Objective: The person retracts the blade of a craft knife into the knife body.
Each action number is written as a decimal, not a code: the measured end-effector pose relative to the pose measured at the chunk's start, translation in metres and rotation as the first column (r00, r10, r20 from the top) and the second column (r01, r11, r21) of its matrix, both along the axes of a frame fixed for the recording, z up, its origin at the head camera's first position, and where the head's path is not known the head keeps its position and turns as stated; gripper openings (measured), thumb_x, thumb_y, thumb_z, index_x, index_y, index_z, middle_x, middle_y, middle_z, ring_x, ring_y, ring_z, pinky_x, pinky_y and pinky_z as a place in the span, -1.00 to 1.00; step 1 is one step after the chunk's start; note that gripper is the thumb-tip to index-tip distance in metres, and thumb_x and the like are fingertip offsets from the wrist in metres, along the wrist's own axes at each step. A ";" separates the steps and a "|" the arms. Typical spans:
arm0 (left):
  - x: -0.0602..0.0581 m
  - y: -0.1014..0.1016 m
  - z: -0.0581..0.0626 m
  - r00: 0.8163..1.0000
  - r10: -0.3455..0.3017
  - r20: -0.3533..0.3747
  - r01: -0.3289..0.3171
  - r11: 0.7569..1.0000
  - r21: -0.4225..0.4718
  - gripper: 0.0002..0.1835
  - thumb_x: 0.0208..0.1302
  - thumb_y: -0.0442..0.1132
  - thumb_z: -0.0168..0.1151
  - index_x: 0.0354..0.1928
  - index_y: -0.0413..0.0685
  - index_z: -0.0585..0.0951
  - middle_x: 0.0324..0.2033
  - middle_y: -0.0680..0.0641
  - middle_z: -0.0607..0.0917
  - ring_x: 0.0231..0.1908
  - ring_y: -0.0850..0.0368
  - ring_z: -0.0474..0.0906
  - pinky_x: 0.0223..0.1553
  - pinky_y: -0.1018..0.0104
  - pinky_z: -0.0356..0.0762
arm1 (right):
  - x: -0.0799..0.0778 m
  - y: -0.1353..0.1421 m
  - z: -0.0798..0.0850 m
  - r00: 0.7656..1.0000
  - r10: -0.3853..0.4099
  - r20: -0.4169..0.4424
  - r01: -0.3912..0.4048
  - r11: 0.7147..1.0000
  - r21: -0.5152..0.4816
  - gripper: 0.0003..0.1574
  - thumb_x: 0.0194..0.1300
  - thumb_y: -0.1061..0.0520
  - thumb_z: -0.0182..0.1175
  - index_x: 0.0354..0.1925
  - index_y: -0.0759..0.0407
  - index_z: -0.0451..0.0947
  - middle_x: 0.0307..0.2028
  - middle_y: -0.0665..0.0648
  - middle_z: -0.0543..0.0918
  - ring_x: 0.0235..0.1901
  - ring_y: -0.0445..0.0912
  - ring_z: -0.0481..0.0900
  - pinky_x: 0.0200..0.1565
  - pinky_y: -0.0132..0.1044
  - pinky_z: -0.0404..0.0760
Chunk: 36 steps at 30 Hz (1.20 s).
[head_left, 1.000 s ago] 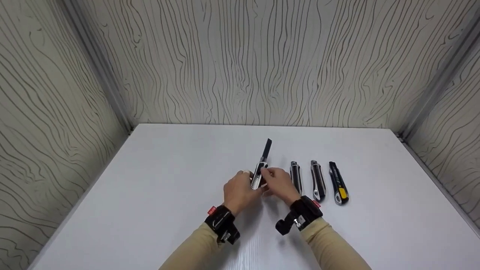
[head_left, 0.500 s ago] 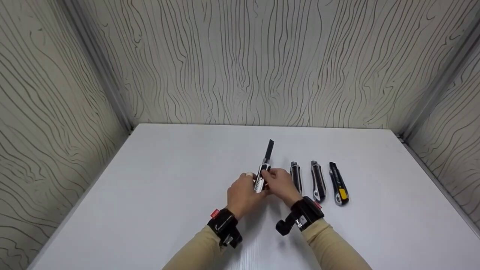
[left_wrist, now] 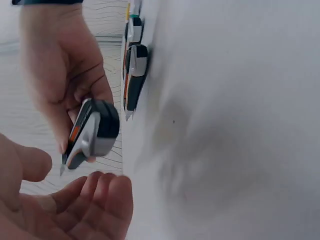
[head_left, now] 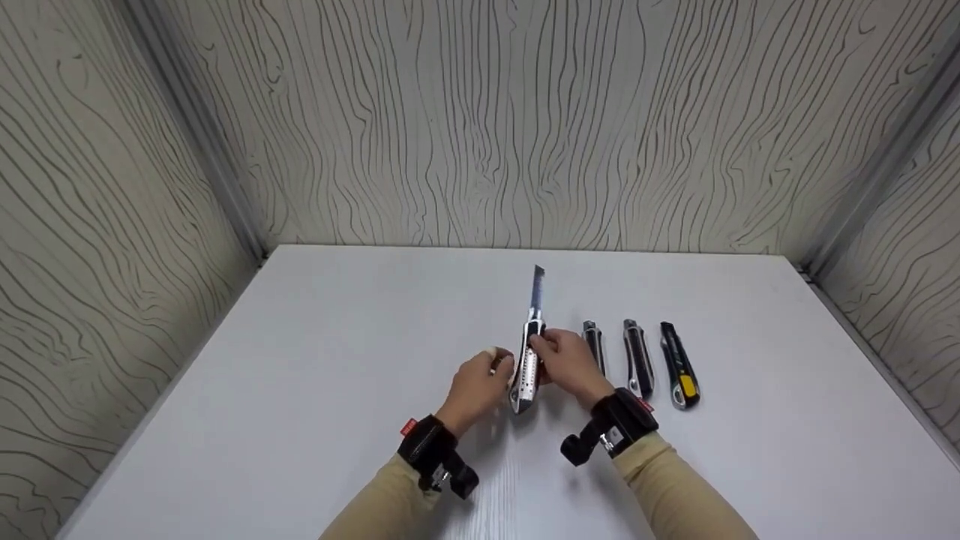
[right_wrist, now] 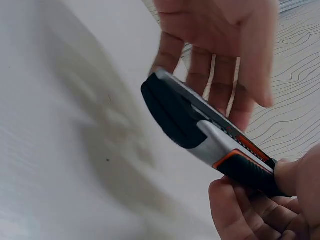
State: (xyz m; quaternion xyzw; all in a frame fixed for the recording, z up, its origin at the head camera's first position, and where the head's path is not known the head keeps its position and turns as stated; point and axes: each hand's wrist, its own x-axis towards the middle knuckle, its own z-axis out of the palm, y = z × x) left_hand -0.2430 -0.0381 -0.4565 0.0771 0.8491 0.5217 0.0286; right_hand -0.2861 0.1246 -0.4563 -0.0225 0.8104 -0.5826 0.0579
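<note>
My right hand (head_left: 571, 364) pinches a box cutter (head_left: 528, 375) with a silver, black and orange handle, thumb on its slider side. Its long blade (head_left: 538, 289) is extended and points toward the back wall. In the right wrist view, the thumb and curled fingers grip the cutter (right_wrist: 182, 117) near its front end, while the butt is free. My left hand (head_left: 480, 386) is just left of the handle. In the left wrist view, that hand (left_wrist: 80, 215) has its palm turned up and fingers loosely bent, with a gap to the cutter (left_wrist: 97, 132).
To the right, three more box cutters lie in a row on the white table (head_left: 337, 360): one partly behind my right hand (head_left: 593, 349), a silver and black one (head_left: 638, 360), and a black one with a yellow part (head_left: 679, 367). Wood-patterned panels (head_left: 480, 135) enclose the table.
My left hand has let go of the cutter and drawn back to the left. The cutter stands straighter in my right hand, its whole handle showing, and its blade now catches the light.
</note>
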 end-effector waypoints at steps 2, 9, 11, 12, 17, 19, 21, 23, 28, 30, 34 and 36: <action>0.001 -0.002 -0.003 0.994 -0.056 0.092 0.044 0.991 0.122 -0.65 0.48 -0.12 -0.04 0.06 -0.24 0.54 -0.12 -0.17 0.69 -0.24 0.05 0.65 -0.28 0.22 0.62 | 0.000 0.002 0.001 1.000 0.004 -0.005 -0.004 1.000 0.014 -0.66 0.48 0.12 0.02 -0.05 0.38 0.54 -0.37 0.20 0.71 -0.54 -0.15 0.63 -0.42 -0.25 0.71; 0.006 -0.001 -0.010 0.950 -0.206 0.234 0.126 0.941 0.315 -0.69 0.45 -0.22 -0.01 0.03 -0.32 0.56 -0.27 -0.13 0.69 -0.30 0.12 0.64 -0.23 0.24 0.67 | 0.000 0.006 0.002 1.000 0.018 0.001 -0.018 0.999 0.048 -0.64 0.48 0.10 0.01 0.02 0.37 0.52 -0.33 0.21 0.71 -0.50 -0.12 0.65 -0.39 -0.25 0.72; 0.007 0.000 -0.012 0.944 -0.226 0.242 0.136 0.932 0.337 -0.70 0.43 -0.26 0.01 0.02 -0.34 0.56 -0.29 -0.12 0.69 -0.30 0.12 0.64 -0.21 0.22 0.69 | 0.000 0.006 0.002 1.000 0.025 0.002 -0.025 0.998 0.055 -0.63 0.48 0.09 0.01 0.03 0.36 0.52 -0.32 0.21 0.71 -0.50 -0.12 0.65 -0.38 -0.25 0.71; 0.007 0.001 -0.013 0.943 -0.227 0.243 0.137 0.931 0.339 -0.70 0.43 -0.27 0.02 0.03 -0.35 0.56 -0.29 -0.12 0.69 -0.30 0.13 0.63 -0.22 0.23 0.69 | 0.000 0.007 0.002 1.000 0.027 0.001 -0.027 0.998 0.057 -0.62 0.48 0.08 0.01 0.04 0.36 0.51 -0.31 0.21 0.71 -0.49 -0.12 0.64 -0.38 -0.25 0.71; 0.006 0.003 -0.015 0.949 -0.208 0.237 0.118 0.931 0.346 -0.71 0.41 -0.32 0.04 0.05 -0.36 0.55 -0.29 -0.11 0.70 -0.36 0.19 0.61 -0.28 0.33 0.66 | 0.000 0.008 0.002 0.998 0.056 -0.023 -0.054 0.997 0.058 -0.61 0.50 0.07 -0.01 0.05 0.35 0.51 -0.32 0.21 0.70 -0.47 -0.15 0.61 -0.38 -0.27 0.71; 0.006 0.004 -0.015 0.951 -0.199 0.238 0.106 0.929 0.356 -0.72 0.41 -0.32 0.05 0.05 -0.36 0.54 -0.29 -0.11 0.71 -0.37 0.20 0.60 -0.29 0.35 0.66 | 0.000 0.008 0.003 0.998 0.065 -0.018 -0.064 0.997 0.043 -0.61 0.51 0.05 -0.02 0.04 0.34 0.51 -0.34 0.19 0.69 -0.47 -0.14 0.61 -0.38 -0.27 0.70; 0.007 0.004 -0.016 0.954 -0.191 0.230 0.098 0.926 0.364 -0.73 0.41 -0.33 0.05 0.04 -0.36 0.55 -0.30 -0.10 0.72 -0.39 0.20 0.60 -0.29 0.35 0.66 | -0.001 0.008 0.004 0.998 0.064 0.003 -0.064 0.998 0.021 -0.58 0.52 0.01 -0.05 0.03 0.33 0.51 -0.35 0.16 0.67 -0.45 -0.13 0.60 -0.37 -0.27 0.70; 0.008 0.005 -0.016 0.958 -0.182 0.223 0.090 0.925 0.370 -0.73 0.41 -0.34 0.05 0.04 -0.35 0.55 -0.30 -0.10 0.72 -0.39 0.20 0.60 -0.29 0.33 0.67 | -0.001 0.007 0.006 0.998 0.057 0.036 -0.057 0.998 -0.004 -0.53 0.53 -0.05 -0.08 0.00 0.32 0.52 -0.34 0.14 0.64 -0.41 -0.12 0.60 -0.33 -0.26 0.70; 0.008 0.007 -0.018 0.966 -0.160 0.204 0.078 0.930 0.359 -0.71 0.41 -0.34 0.05 0.08 -0.33 0.53 -0.29 -0.10 0.70 -0.35 0.18 0.60 -0.25 0.29 0.68 | -0.005 0.005 0.011 0.990 0.030 0.141 -0.012 0.992 -0.128 -0.40 0.52 -0.17 -0.11 -0.01 0.32 0.54 -0.26 0.11 0.69 -0.30 -0.14 0.64 -0.17 -0.24 0.68; 0.008 0.009 -0.018 0.967 -0.156 0.200 0.080 0.936 0.344 -0.69 0.41 -0.32 0.06 0.11 -0.32 0.52 -0.26 -0.11 0.70 -0.33 0.16 0.60 -0.24 0.26 0.69 | -0.006 0.003 0.012 0.985 0.034 0.168 -0.002 0.982 -0.188 -0.39 0.51 -0.18 -0.10 0.01 0.33 0.54 -0.24 0.10 0.73 -0.29 -0.15 0.67 -0.15 -0.27 0.66; 0.009 0.011 -0.019 0.969 -0.151 0.195 0.084 0.945 0.316 -0.65 0.42 -0.29 0.06 0.16 -0.31 0.50 -0.20 -0.12 0.70 -0.30 0.14 0.60 -0.22 0.21 0.70 | -0.006 0.000 0.012 0.984 0.058 0.170 -0.007 0.957 -0.290 -0.39 0.52 -0.14 -0.08 0.03 0.40 0.50 -0.31 0.07 0.74 -0.33 -0.17 0.69 -0.18 -0.32 0.66; 0.010 0.011 -0.019 0.970 -0.149 0.190 0.085 0.946 0.312 -0.65 0.43 -0.28 0.05 0.16 -0.30 0.50 -0.19 -0.12 0.69 -0.29 0.14 0.59 -0.21 0.19 0.69 | -0.006 -0.001 0.011 0.985 0.072 0.158 -0.015 0.942 -0.336 -0.40 0.53 -0.10 -0.09 0.03 0.44 0.47 -0.35 0.05 0.73 -0.35 -0.18 0.70 -0.18 -0.32 0.68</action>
